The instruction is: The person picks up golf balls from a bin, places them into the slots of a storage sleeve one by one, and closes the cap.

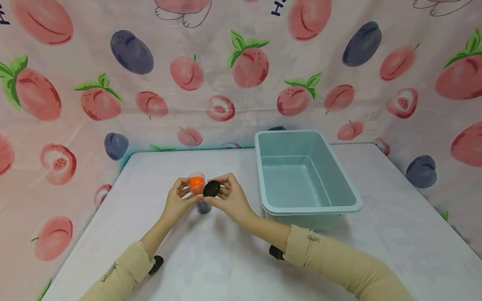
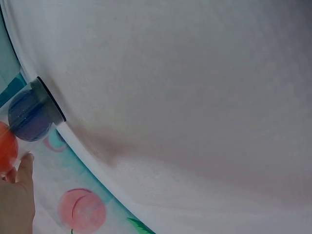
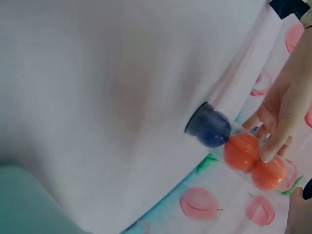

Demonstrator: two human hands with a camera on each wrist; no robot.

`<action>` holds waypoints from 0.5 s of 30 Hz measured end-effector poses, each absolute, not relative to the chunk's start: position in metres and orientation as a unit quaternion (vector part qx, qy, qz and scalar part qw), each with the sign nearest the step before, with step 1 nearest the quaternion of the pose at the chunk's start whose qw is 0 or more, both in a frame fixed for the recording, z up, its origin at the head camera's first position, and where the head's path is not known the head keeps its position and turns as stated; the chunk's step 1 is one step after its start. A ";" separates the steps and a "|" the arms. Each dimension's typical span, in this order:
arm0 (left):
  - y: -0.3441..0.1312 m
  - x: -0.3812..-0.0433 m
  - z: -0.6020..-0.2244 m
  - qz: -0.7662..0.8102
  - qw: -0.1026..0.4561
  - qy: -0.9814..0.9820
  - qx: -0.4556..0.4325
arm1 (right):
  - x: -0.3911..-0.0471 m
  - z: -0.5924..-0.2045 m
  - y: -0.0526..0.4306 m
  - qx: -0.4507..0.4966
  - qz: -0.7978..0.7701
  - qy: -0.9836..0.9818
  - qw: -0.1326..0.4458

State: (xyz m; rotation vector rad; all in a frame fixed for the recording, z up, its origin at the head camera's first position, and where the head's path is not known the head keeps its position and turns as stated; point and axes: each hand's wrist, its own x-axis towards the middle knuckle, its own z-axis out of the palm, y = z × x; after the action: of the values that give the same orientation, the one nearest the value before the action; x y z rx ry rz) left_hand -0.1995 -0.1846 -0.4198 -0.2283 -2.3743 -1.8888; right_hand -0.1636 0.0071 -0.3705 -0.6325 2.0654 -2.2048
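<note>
A clear tube (image 1: pixel 203 205) stands upright over the white table with its top uncovered. Inside it, the right wrist view shows a dark blue ball (image 3: pixel 213 128) at the dark-rimmed end, then two orange balls (image 3: pixel 242 152) stacked along the tube. My left hand (image 1: pixel 178 202) grips the tube around its upper part, thumb on the near side. With thumb and fingers, my right hand (image 1: pixel 234 202) pinches a round black lid (image 1: pixel 211 189), tilted right beside the tube's open rim. In the left wrist view, the left hand (image 2: pixel 19 195) shows only in part.
A pale blue-green plastic tub (image 1: pixel 310 210) sits right of the hands, its inside bare. Behind the white table (image 1: pixel 226 259) hangs a cloth (image 1: pixel 226 54) printed with peaches and plums. Small black devices (image 1: pixel 276 252) show at both sleeves.
</note>
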 end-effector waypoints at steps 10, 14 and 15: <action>-0.185 -0.200 -0.417 -0.612 0.046 -0.785 -0.077 | -0.156 -0.347 0.015 -0.210 -0.690 0.692 0.023; -0.185 -0.201 -0.418 -0.610 0.044 -0.788 -0.074 | -0.155 -0.339 0.017 -0.221 -0.685 0.694 0.023; -0.185 -0.201 -0.418 -0.608 0.044 -0.790 -0.074 | -0.155 -0.337 0.017 -0.224 -0.683 0.694 0.025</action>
State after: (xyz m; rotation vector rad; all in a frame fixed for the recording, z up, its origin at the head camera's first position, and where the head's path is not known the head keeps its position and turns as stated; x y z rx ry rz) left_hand -0.2008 -0.1852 -0.4178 -0.2251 -2.4124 -1.8569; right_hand -0.1549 0.0169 -0.3365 -0.6928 2.1481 -2.1136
